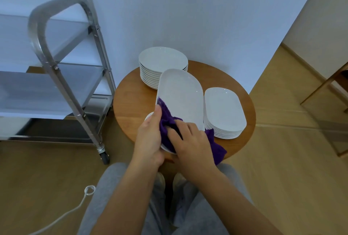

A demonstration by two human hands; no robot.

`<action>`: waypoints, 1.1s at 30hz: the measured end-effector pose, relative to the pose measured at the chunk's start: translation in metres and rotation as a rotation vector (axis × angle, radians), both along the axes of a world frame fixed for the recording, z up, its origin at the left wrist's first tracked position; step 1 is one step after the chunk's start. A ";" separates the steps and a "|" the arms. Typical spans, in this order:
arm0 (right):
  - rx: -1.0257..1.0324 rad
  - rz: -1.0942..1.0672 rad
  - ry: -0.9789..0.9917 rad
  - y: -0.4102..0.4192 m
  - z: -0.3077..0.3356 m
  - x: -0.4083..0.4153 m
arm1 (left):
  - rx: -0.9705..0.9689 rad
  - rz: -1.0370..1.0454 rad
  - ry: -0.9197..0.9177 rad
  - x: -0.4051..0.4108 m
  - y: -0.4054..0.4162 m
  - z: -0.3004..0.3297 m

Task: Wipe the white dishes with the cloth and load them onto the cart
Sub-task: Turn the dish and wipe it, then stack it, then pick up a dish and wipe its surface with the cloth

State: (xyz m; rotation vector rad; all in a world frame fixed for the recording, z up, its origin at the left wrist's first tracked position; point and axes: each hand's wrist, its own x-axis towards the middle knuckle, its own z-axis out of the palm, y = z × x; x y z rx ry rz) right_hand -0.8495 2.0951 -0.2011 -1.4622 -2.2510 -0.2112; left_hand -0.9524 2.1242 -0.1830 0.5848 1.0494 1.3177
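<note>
A white oblong dish [181,96] is held tilted above the round wooden table [130,103]. My left hand [149,138] grips its near left edge, thumb on the rim. My right hand [190,140] presses a purple cloth [168,121] against the dish's near end; the cloth's loose tail hangs to the right of my wrist. A stack of white round plates [162,59] stands at the table's back. A stack of white oblong dishes [223,108] stands at the right. The steel cart [56,69] is to the left, its shelves bare.
A white wall rises right behind the table. Part of another white dish [149,117] peeks out under my left hand. A white cable [75,210] lies on the wooden floor at lower left. The cart's caster wheel [104,156] sits close to the table. My grey-trousered knees fill the bottom.
</note>
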 end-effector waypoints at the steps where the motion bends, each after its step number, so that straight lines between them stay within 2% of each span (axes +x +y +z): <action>1: 0.069 0.038 0.046 0.001 0.002 0.002 | 0.026 -0.025 0.007 0.000 0.001 0.001; 2: 0.106 0.085 0.112 0.004 0.005 0.004 | 0.046 -0.055 0.005 -0.001 0.001 0.005; 4: 0.005 0.101 0.319 0.009 0.018 0.010 | 0.054 -0.114 -0.004 -0.006 0.002 0.011; 7: -0.402 0.005 0.837 0.013 0.041 0.027 | 0.028 -0.010 0.060 -0.020 0.008 0.003; 10: -0.642 0.153 1.309 0.021 0.053 0.060 | 0.033 0.161 0.121 -0.045 0.017 -0.007; 12: -0.727 0.188 1.498 0.024 0.056 0.072 | 0.018 0.067 0.110 -0.060 0.023 -0.013; 14: -0.829 0.100 1.550 0.027 0.051 0.075 | -0.036 -0.117 -0.054 -0.065 0.023 -0.014; 17: -0.893 -0.002 1.580 0.029 0.045 0.080 | -0.025 -0.282 -0.373 -0.070 0.020 -0.018; 19: -0.802 -0.119 1.532 0.032 0.044 0.082 | 0.013 -0.319 -0.459 -0.073 0.018 -0.021; 20: -0.713 -0.225 1.442 0.036 0.041 0.083 | 0.021 -0.319 -0.456 -0.073 0.017 -0.020; 22: -0.467 -0.432 1.120 0.044 0.035 0.080 | 0.040 -0.313 -0.399 -0.069 0.015 -0.019; 24: -0.268 -0.497 0.761 0.051 0.027 0.076 | 0.091 -0.308 -0.344 -0.062 0.009 -0.009; 26: -0.114 -0.507 0.535 0.056 0.026 0.073 | 0.175 -0.281 -0.272 -0.054 0.001 0.003; 29: 0.030 -0.486 0.431 0.057 0.032 0.063 | 0.278 -0.246 -0.136 -0.043 -0.012 0.020; 33: 0.077 -0.324 0.409 0.048 0.040 0.019 | 0.247 -0.220 -0.009 -0.019 -0.020 0.020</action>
